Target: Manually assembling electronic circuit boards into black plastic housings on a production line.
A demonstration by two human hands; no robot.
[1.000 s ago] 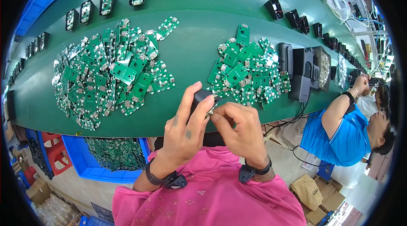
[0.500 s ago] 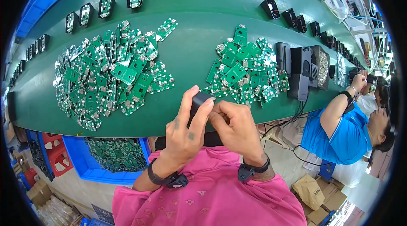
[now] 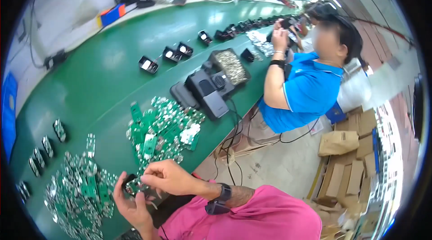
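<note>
Near the table's front edge, my left hand (image 3: 134, 209) holds a small black plastic casing (image 3: 127, 179) between thumb and fingers. A green circuit board (image 3: 133, 187) shows in the casing's open side. My right hand (image 3: 173, 178) reaches over from the right, its fingers curled and its fingertips pinched at the board's edge. Exactly how the right fingertips grip is partly hidden. Beyond the hands lies a pile of green circuit boards (image 3: 153, 143). A second, larger heap of circuit boards (image 3: 83, 186) spreads to the left of my left hand.
Black casings with boards (image 3: 47, 146) stand in a row at the left. Other black casings (image 3: 148, 65) line the table's far side. A grey-black device (image 3: 207, 93) with cables stands beside a box of small metal parts (image 3: 231, 65). A co-worker in a blue shirt (image 3: 299, 89) sits at the right.
My view has swung toward the right, bringing the co-worker further in. The casing in my left hand has turned, so the circuit board in it now shows. Both hands remain together at it.
</note>
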